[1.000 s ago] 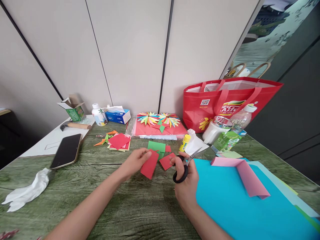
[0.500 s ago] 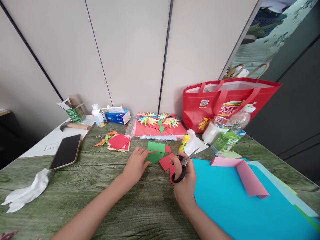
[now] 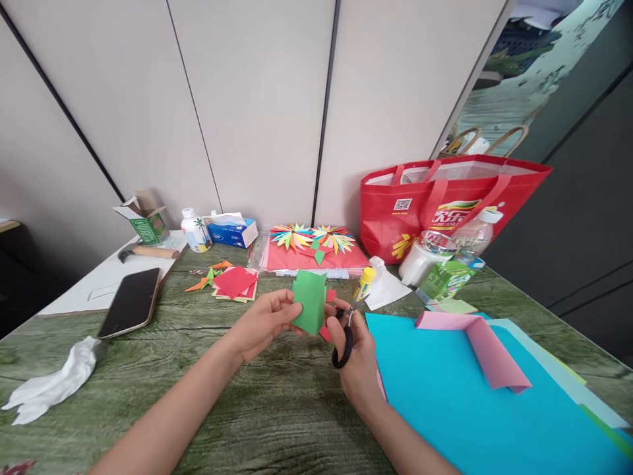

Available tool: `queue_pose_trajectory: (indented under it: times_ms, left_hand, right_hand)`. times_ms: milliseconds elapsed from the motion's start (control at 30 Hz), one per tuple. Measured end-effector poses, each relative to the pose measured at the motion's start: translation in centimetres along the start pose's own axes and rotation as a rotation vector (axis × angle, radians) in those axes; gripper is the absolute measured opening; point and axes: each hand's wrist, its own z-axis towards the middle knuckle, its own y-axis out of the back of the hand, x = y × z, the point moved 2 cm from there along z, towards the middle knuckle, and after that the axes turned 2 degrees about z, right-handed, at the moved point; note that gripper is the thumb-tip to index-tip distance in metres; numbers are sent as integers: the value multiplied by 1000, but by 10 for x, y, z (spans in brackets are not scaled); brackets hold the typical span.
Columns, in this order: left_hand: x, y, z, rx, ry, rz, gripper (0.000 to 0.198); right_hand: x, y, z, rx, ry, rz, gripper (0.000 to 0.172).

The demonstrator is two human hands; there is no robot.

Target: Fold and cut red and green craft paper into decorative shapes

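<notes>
Between the thumb and fingers of my left hand [image 3: 271, 318] is a green piece of paper [image 3: 310, 302], raised off the table and creased down its length. My right hand [image 3: 357, 356] grips a pair of scissors [image 3: 348, 335] with black handles, the thumb through one loop and the blades slightly apart, pointing up and right. Its fingertips are close to the green paper's right edge; whether they touch it I cannot tell. Small red paper pieces [image 3: 331, 295] lie behind and below the green paper, partly hidden by it and my right hand.
Large blue paper [image 3: 435, 376] with a folded pink strip [image 3: 494, 349] covers the right side. A yellow glue stick [image 3: 364, 282] stands behind my right hand. Paper squares [image 3: 236, 282], a phone [image 3: 131, 300] and a crumpled tissue [image 3: 54, 382] lie left. A red bag [image 3: 390, 211] stands at the back.
My left hand has picked up the green paper from the table and holds it upright. My right hand has moved slightly left with the scissors, nearer to the paper.
</notes>
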Motion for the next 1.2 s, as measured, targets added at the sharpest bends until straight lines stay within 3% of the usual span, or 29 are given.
queue_pose_trajectory:
  times_ms: [300, 367, 467, 567, 667, 800, 1200]
  left_hand:
    - [2, -7, -6, 14, 13, 188, 28]
    - [6, -8, -5, -42, 33, 178, 26]
    - [5, -6, -4, -217, 21, 120, 28]
    - [-7, 3, -6, -426, -53, -19, 30]
    - [-25, 11, -11, -529, -165, -138, 29]
    - [-34, 9, -18, -519, -193, -116, 28]
    - [-21, -5, -16, -417, -17, -32, 26]
  right_hand:
    - [1, 2, 0, -69, 5, -101, 42]
    - [1, 2, 1, -63, 1, -92, 43]
    - [2, 0, 1, -27, -3, -89, 40]
    - [1, -3, -1, 121, -57, -96, 36]
    - [-1, -10, -9, 400, -177, -64, 34]
    - [0, -16, -19, 636, -282, -54, 39]
    - [2, -15, -18, 680, -311, -20, 42]
